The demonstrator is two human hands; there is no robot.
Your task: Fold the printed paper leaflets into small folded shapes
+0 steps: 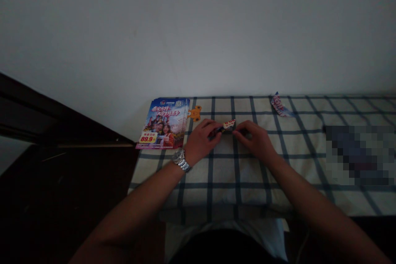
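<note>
My left hand (204, 139), with a metal watch (182, 160) on its wrist, is closed around a small folded flyer (229, 123). Red print on a pale ground shows at the paper's free end; its other end is hidden under my fingers. My right hand (255, 138) is on the other side, thumb and forefinger pinched at the paper's right edge. Both hands are just above a checked cloth. To the left lies a stack of printed flyers (163, 123), blue and pink, with a large "89.9" on the top sheet.
A checked tablecloth (222, 173) covers the table against a plain wall. An orange bear-shaped piece (194, 113) pokes out beside the stack. Another folded flyer (280, 106) stands at the back right. A blurred-out patch (360, 155) covers something at the right. Dark floor lies left.
</note>
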